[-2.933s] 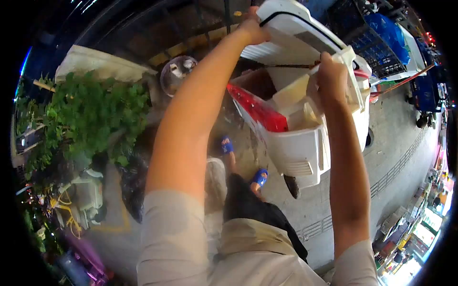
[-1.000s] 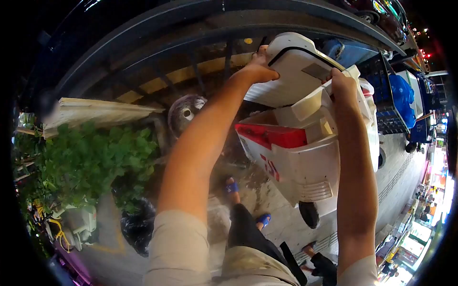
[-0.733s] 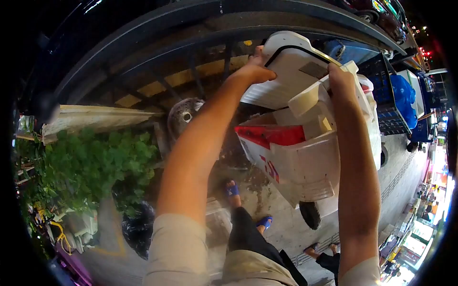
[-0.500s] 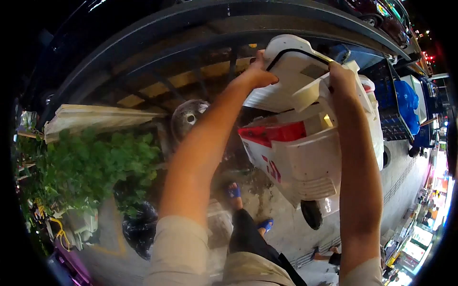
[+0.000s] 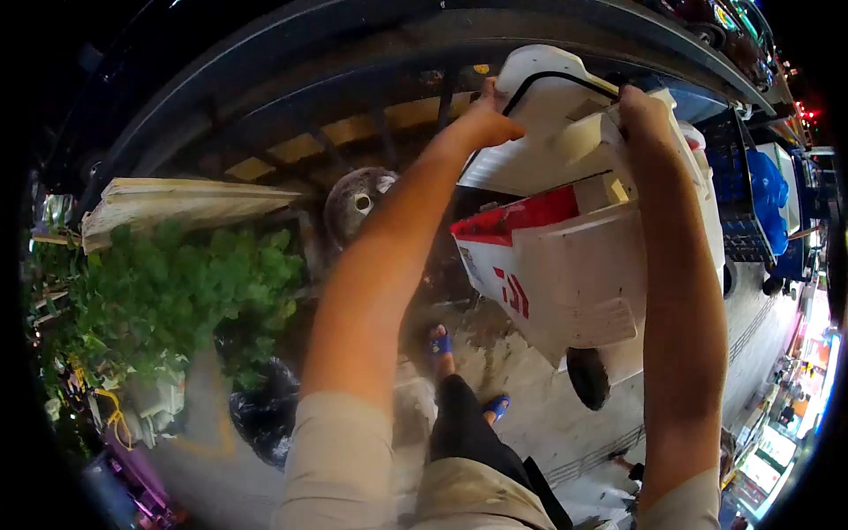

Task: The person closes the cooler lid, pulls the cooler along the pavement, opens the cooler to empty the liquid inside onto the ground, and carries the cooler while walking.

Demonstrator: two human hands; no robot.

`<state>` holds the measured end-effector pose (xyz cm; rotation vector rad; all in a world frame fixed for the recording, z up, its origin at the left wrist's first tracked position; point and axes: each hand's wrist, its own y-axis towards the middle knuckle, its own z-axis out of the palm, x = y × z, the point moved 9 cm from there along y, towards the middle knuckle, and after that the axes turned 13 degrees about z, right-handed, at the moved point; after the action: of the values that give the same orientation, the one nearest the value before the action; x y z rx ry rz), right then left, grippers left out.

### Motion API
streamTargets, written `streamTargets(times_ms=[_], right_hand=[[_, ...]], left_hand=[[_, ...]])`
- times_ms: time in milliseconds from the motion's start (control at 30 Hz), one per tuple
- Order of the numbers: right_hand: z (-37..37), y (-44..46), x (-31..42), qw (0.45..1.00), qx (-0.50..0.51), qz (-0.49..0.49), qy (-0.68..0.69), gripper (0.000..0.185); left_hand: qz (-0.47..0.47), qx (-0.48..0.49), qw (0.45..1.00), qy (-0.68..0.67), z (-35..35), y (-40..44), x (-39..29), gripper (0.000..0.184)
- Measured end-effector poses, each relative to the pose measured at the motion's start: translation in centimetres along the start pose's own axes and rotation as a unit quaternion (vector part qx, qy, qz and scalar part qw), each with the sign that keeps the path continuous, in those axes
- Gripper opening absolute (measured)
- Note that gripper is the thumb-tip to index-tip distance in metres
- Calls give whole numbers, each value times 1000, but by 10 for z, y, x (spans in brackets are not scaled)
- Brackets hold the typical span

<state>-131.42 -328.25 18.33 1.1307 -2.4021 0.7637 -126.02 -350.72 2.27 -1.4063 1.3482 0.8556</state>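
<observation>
A white cooler box (image 5: pixel 565 274) with a red panel and red logo stands tilted in view, its lid raised. The white lid (image 5: pixel 543 110) has a black seal strip along its inner edge. My left hand (image 5: pixel 488 124) grips the lid's left edge, thumb on the inner face and the other fingers mostly hidden behind. On the right side, my right hand (image 5: pixel 643 115) is closed over the lid's other edge, its fingertips partly out of sight. A black wheel (image 5: pixel 587 378) shows at the box's lower end.
Dark metal railings (image 5: pixel 384 132) run behind the box. A stained round object with a hole (image 5: pixel 340 212) and a leafy plant (image 5: pixel 185 291) are on the left, near a black plastic bag (image 5: pixel 265 411). Blue bags (image 5: pixel 767 199) and a dark crate (image 5: pixel 738 190) stand right.
Both hands and the cooler box sit slightly higher and further right in view, with the surroundings shifted too. My grip on the lid stays the same.
</observation>
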Motion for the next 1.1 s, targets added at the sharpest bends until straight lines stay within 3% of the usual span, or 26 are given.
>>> streamTargets(times_ms=[133,233,333,400,533,633,700,833,867,900,933,1067,1100], right_hand=[[11,13,8,999,35,-12,-37,45],[16,19,16,997,2,-49,-57,45],[11,4,30,995,-12,-39,-92,44],[16,-9,34,992,52,-40,-108,35],[22,23,31,995,52,-60,-64,34],[40,23,50,941,40,-196,-272,35],[34,31,27,998,53,-27,-11,40],[16,20,38,995,-6,-67,-68,33],[18,-8,61,920,-42,-250,-298,29],[31,-20,63,851,-48,-327,-408,27],[43,-34,63,763,-68,-408,-497,26],[54,21,68,837,-41,-326,-437,28],[51,16,69,846,-38,-315,-429,28]], left_hand=[[5,-32,998,52,-8,-4,-8,118],[-10,-30,995,95,-12,-6,-5,121],[-2,-33,998,45,-12,3,10,120],[28,-2,997,-72,-1,8,17,120],[42,-10,998,-35,1,8,20,114],[62,-54,996,-22,-6,10,18,100],[110,-80,989,62,-16,-5,-8,98],[49,-2,999,-8,4,15,18,88],[39,-38,998,-7,0,9,16,79],[28,-73,997,-6,-7,2,17,71],[36,-32,999,-23,-4,1,15,64],[-19,-32,997,-60,-2,-8,9,60],[-16,-35,999,4,-6,-5,8,58]])
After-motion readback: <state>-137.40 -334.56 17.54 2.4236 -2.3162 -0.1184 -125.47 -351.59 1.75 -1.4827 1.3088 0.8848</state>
